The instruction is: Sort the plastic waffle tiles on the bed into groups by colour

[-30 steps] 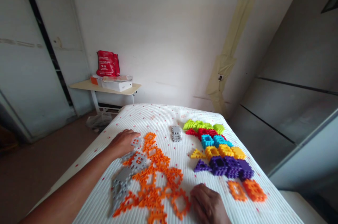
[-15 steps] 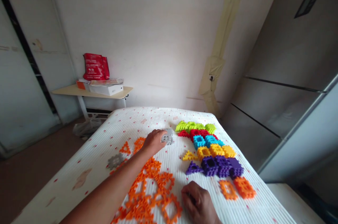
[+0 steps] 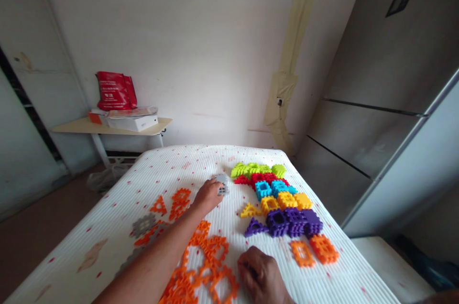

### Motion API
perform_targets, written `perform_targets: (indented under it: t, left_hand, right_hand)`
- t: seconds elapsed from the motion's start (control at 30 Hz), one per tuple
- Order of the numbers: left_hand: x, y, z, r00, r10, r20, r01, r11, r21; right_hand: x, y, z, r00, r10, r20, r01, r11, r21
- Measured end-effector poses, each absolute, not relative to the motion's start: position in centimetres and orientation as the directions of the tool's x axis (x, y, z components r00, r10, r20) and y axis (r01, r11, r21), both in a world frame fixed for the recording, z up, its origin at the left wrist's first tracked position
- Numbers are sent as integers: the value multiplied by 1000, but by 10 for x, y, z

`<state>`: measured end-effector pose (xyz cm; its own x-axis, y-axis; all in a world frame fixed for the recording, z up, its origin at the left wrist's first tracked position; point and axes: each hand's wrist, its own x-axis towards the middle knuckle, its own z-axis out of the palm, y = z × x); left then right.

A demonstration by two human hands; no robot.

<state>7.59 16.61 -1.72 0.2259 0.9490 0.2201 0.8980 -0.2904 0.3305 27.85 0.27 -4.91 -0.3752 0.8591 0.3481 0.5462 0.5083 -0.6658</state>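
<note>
My left hand (image 3: pixel 207 195) reaches across the white ribbed table (image 3: pixel 172 170) and its fingers are closed on a grey block piece (image 3: pixel 223 184) near the table's middle. My right hand (image 3: pixel 261 276) rests curled in a loose fist near the front edge, beside a heap of flat orange pieces (image 3: pixel 201 266); whether it holds anything is hidden. To the right stand rows of assembled cubes: lime green (image 3: pixel 254 169), red (image 3: pixel 264 179), blue (image 3: pixel 271 189), yellow (image 3: pixel 286 200), purple (image 3: pixel 292 221) and orange (image 3: pixel 315 249).
Loose grey pieces (image 3: pixel 143 224) lie left of my forearm, with small orange triangles (image 3: pixel 158 205) beyond. A yellow triangle (image 3: pixel 250 210) and a purple triangle (image 3: pixel 254 228) sit beside the cubes. A side table (image 3: pixel 86 127) with a red bag (image 3: pixel 114 90) stands at the back left. A tall grey cabinet (image 3: pixel 387 79) is at the right.
My left hand moved from the grey pieces at the left over to the grey block near the table's middle, carrying a grey piece. The view swung right. My right hand stayed put.
</note>
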Motion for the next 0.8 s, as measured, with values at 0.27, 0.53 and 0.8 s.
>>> perform_targets:
  t: [0.27, 0.53, 0.8]
  left_hand:
    - [75, 162, -15, 205, 950, 235, 902, -276, 331]
    - [70, 160, -17, 172, 941, 291, 890, -275, 363]
    - [-48, 110, -10, -38, 939, 343, 902, -115, 416]
  right_hand:
    - [278, 0, -47, -391, 849, 356, 541, 525, -657]
    - [279, 1, -48, -395, 850, 349, 558, 523, -644]
    - [283, 0, -51, -448, 824, 347, 544, 560, -625]
